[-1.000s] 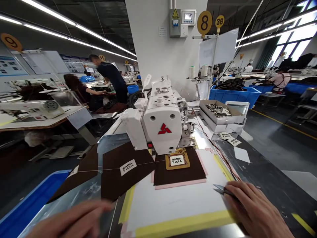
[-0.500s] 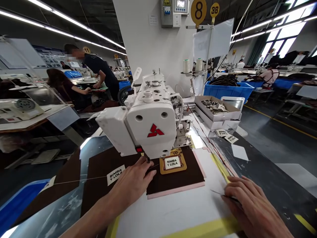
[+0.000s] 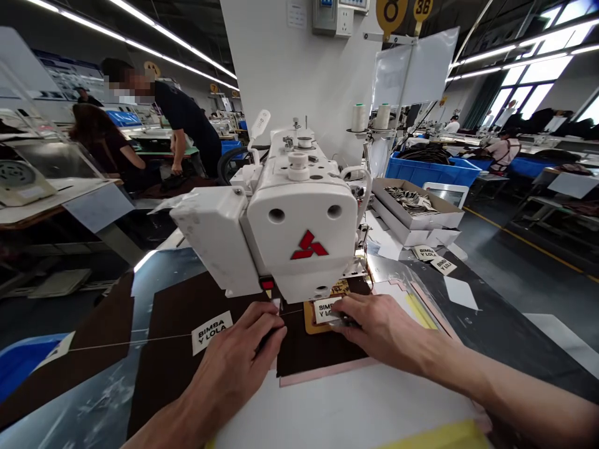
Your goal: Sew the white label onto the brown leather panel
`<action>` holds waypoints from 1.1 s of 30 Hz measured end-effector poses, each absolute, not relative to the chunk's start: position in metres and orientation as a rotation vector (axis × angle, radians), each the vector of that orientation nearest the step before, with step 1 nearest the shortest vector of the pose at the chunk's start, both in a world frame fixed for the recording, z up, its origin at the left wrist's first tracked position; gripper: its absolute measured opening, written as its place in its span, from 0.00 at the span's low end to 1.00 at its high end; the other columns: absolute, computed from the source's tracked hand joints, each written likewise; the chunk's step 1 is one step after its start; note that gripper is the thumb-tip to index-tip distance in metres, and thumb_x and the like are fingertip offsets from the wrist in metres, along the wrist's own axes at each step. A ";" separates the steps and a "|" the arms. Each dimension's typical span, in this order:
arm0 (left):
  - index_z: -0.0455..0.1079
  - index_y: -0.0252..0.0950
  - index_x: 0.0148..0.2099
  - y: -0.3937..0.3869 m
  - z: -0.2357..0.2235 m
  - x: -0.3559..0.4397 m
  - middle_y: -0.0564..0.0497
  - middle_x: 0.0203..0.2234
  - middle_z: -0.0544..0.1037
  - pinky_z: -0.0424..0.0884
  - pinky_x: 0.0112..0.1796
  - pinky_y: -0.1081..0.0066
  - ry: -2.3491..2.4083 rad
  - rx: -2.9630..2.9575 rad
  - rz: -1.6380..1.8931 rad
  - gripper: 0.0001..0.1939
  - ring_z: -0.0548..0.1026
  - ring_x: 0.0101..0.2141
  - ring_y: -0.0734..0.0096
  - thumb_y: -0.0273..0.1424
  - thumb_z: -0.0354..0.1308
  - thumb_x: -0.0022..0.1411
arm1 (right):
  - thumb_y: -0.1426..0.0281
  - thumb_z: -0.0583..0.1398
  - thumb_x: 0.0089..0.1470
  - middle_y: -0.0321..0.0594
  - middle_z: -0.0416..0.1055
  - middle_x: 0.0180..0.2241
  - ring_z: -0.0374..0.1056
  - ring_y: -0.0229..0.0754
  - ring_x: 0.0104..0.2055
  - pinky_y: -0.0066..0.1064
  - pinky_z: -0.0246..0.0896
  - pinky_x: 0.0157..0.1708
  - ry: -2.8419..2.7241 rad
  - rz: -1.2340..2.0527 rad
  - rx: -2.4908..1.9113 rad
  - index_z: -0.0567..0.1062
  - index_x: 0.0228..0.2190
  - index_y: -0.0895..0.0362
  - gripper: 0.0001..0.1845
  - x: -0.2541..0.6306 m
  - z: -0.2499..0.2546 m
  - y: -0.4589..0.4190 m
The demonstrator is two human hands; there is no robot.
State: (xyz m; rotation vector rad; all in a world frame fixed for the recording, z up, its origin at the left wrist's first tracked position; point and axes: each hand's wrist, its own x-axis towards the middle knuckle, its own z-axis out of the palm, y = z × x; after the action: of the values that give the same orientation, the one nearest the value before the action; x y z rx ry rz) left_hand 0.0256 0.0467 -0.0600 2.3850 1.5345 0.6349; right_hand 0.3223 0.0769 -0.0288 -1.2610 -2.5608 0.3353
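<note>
Below the white sewing machine head [image 3: 302, 231], a BIMBA Y LOLA label [image 3: 322, 309] lies inside a yellow frame [image 3: 311, 324] on dark brown material [image 3: 309, 355]. My right hand [image 3: 386, 324] covers the label's right side, its fingers closed on a thin metal tool [image 3: 345, 320] whose kind is mostly hidden. Left of the frame, my left hand [image 3: 238, 355] rests on the brown material with thumb and forefinger brought together at a pale thread [image 3: 294, 311]. Beside that hand lies a second label [image 3: 212, 332], joined by thread to another label [image 3: 55, 350] at far left.
A cardboard box [image 3: 416, 202] of labels stands at right behind loose labels [image 3: 442, 266]. Thread cones [image 3: 359, 117] stand at the back. A blue bin [image 3: 30, 362] sits at lower left. Two people [image 3: 187, 118] work at the left, beyond the machine.
My right hand has moved left and inward from the white board's right side to the framed label, carrying the metal tool. My left hand stays near the thread. The view has shifted slightly.
</note>
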 end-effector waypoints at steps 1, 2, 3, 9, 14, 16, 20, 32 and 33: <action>0.73 0.43 0.50 0.044 -0.062 0.025 0.52 0.52 0.74 0.72 0.34 0.74 1.467 2.429 0.713 0.12 0.78 0.37 0.77 0.37 0.48 0.80 | 0.71 0.64 0.64 0.41 0.81 0.43 0.79 0.45 0.40 0.31 0.65 0.36 -2.594 0.279 -1.221 0.76 0.49 0.54 0.11 0.319 -0.032 0.080; 0.73 0.43 0.51 0.042 -0.063 0.025 0.53 0.51 0.75 0.73 0.40 0.74 1.390 2.492 0.790 0.11 0.78 0.41 0.76 0.34 0.50 0.80 | 0.73 0.64 0.63 0.42 0.81 0.45 0.79 0.45 0.41 0.32 0.65 0.36 -2.617 0.235 -1.197 0.76 0.49 0.55 0.13 0.316 -0.036 0.081; 0.74 0.42 0.52 0.040 -0.063 0.026 0.53 0.50 0.77 0.73 0.46 0.73 1.316 2.568 0.851 0.10 0.78 0.45 0.74 0.31 0.51 0.79 | 0.74 0.64 0.62 0.43 0.81 0.45 0.79 0.46 0.41 0.32 0.65 0.36 -2.628 0.203 -1.187 0.76 0.49 0.56 0.14 0.313 -0.038 0.082; 0.75 0.40 0.59 0.035 -0.060 0.035 0.53 0.56 0.78 0.68 0.59 0.63 1.152 2.837 0.830 0.14 0.73 0.56 0.64 0.28 0.54 0.76 | 0.75 0.64 0.59 0.40 0.80 0.38 0.78 0.46 0.35 0.32 0.61 0.30 -2.635 0.151 -1.163 0.75 0.43 0.56 0.10 0.300 -0.048 0.087; 0.76 0.43 0.58 0.035 -0.067 0.032 0.53 0.58 0.78 0.72 0.57 0.53 1.228 2.876 0.718 0.15 0.76 0.56 0.58 0.31 0.52 0.77 | 0.77 0.60 0.59 0.40 0.78 0.35 0.76 0.44 0.35 0.30 0.62 0.33 -2.546 0.187 -1.190 0.70 0.39 0.56 0.07 0.301 -0.058 0.092; 0.77 0.43 0.57 0.036 -0.068 0.032 0.52 0.58 0.78 0.73 0.55 0.52 1.241 2.878 0.716 0.15 0.77 0.54 0.58 0.30 0.51 0.77 | 0.77 0.59 0.60 0.38 0.77 0.33 0.75 0.41 0.33 0.29 0.61 0.32 -2.515 0.228 -1.178 0.68 0.38 0.54 0.06 0.303 -0.058 0.094; 0.77 0.41 0.56 0.043 -0.064 0.040 0.51 0.55 0.80 0.74 0.55 0.51 1.233 2.858 0.722 0.17 0.79 0.51 0.59 0.27 0.48 0.77 | 0.74 0.56 0.63 0.36 0.75 0.31 0.71 0.39 0.30 0.28 0.60 0.30 -2.480 0.294 -1.134 0.63 0.35 0.52 0.06 0.306 -0.053 0.096; 0.77 0.32 0.53 0.046 -0.055 0.061 0.43 0.49 0.82 0.76 0.48 0.46 1.358 2.997 0.628 0.21 0.80 0.46 0.51 0.25 0.41 0.77 | 0.64 0.63 0.66 0.39 0.80 0.34 0.78 0.48 0.31 0.31 0.48 0.26 -2.452 0.205 -1.263 0.67 0.43 0.54 0.10 0.311 -0.047 0.084; 0.76 0.31 0.55 0.044 -0.057 0.057 0.41 0.51 0.81 0.75 0.48 0.45 1.402 3.031 0.624 0.21 0.79 0.48 0.49 0.26 0.41 0.78 | 0.60 0.64 0.66 0.37 0.80 0.32 0.77 0.48 0.28 0.31 0.46 0.25 -2.434 0.208 -1.330 0.67 0.43 0.53 0.14 0.311 -0.043 0.080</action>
State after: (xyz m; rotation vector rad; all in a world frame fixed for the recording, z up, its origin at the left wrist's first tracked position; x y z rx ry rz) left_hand 0.0567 0.0443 -0.0567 3.0314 1.4017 0.6236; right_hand 0.3106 0.0796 -0.0426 -1.3299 -2.4343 0.2079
